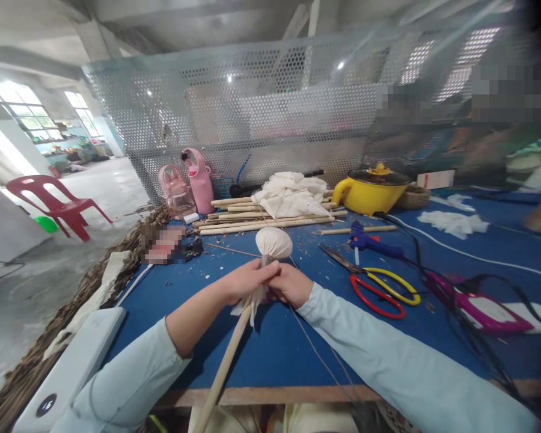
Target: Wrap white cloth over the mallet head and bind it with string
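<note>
A long wooden stick (223,370) rises from the table's near edge, its top wrapped in white cloth that forms a round padded ball (274,243). My left hand (246,281) is closed round the gathered cloth just under the ball. My right hand (290,284) is closed too, pinching the same neck of cloth from the right side; a thin string (318,355) trails from it toward me.
Blue table (275,337) holds scissors with red and yellow handles (379,287), a blue glue gun (365,240), a pile of sticks (261,219) under white cloth (291,192), a yellow pot (372,189), pink bottles (201,180), cables and a pink tool (478,307). Red chair (54,204) stands left.
</note>
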`<control>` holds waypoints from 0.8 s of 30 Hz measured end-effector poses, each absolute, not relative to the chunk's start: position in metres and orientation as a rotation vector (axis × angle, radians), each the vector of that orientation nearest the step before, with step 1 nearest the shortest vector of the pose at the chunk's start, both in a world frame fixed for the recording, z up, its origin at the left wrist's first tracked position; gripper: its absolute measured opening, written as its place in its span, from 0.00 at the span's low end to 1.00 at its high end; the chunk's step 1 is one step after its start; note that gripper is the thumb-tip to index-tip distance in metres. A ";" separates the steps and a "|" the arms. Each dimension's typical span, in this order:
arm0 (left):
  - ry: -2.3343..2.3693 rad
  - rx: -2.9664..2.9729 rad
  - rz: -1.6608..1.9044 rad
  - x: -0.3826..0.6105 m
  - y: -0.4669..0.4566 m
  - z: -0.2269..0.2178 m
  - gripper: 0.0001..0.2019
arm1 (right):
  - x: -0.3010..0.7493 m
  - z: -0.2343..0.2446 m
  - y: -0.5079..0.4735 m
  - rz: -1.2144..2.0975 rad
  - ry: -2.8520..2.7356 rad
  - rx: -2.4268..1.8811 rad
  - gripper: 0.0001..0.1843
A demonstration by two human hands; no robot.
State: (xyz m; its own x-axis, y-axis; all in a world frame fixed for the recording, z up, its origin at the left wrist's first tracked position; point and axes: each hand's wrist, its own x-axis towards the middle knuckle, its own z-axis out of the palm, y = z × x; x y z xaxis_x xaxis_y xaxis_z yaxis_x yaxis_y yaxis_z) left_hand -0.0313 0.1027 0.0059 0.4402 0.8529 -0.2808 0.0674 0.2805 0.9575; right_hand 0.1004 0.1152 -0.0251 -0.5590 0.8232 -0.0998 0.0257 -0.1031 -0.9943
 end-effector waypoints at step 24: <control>1.293 1.250 0.843 -0.030 0.066 -0.019 0.19 | 0.107 -0.024 0.120 1.466 -1.647 -1.003 0.18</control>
State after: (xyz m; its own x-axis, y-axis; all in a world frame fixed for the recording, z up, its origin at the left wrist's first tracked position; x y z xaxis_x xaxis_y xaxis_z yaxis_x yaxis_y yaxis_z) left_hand -0.0304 0.0656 -0.0194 0.1522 0.9633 -0.2210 0.1870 0.1915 0.9635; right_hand 0.1067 0.1197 -0.0237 -0.4519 0.8920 0.0087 0.0946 0.0576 -0.9938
